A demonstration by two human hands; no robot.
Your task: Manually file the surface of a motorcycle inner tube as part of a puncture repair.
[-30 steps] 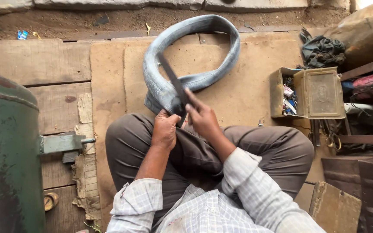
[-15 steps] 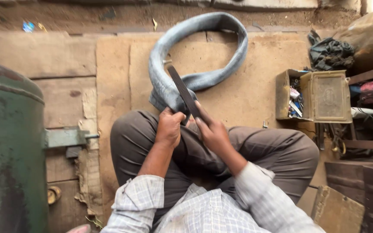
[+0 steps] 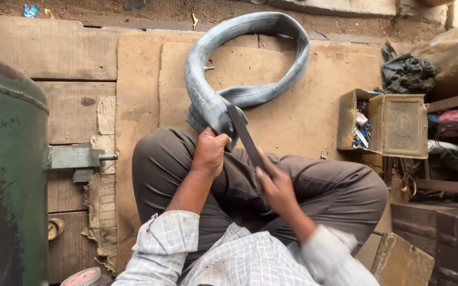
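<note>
In the head view, a grey-blue rubber inner tube (image 3: 223, 100) is seen lying in a loop on a tan cardboard sheet (image 3: 303, 116) spread over the floor, its far curve reaching toward the dirt strip at the top of the scene. The near end of the loop, where the two runs of the tube cross, is gathered at the person's knee. That bunched near end is clasped by the left hand (image 3: 209, 153), whose grip is closed around the tube, so the tube extends away from the fist toward the far side.

A long flat dark metal file (image 3: 245, 136) is held in the right hand (image 3: 275, 185); the grip is closed on its near end, with fingers laid along the blade. The far tip of the file is laid against the tube just right of the left fist. The right sleeve is blurred.

At the left, a large green metal cylinder (image 3: 1, 175) with a grey bracket (image 3: 75, 157) is seen. At the right, an open olive metal box (image 3: 382, 123) of small parts rests on the cardboard, with a dark crumpled cloth (image 3: 406, 74) beyond it.
</note>
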